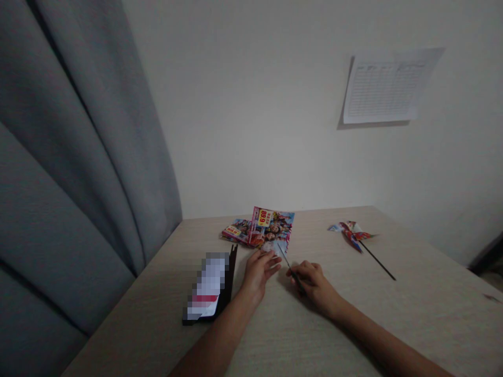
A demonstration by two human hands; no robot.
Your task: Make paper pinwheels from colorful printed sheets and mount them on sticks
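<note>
**Right fingers clamp a thin rod by the flyer**

The right fingers (311,274) are closed on a thin rod (290,267), its tip toward the glossy flyer (272,228) at frame centre. The left fingers (268,261) lie on the flyer's edge, apparently pinning it to the desk (396,319). A pinwheel (351,234) lies right, a dark case (206,288) left.

A grey curtain (78,157) is hung at the left of the frame; a ruled paper sheet (389,86) is fixed to the off-white wall (255,104) at upper right, above a pale wood-grain table (412,314).
</note>
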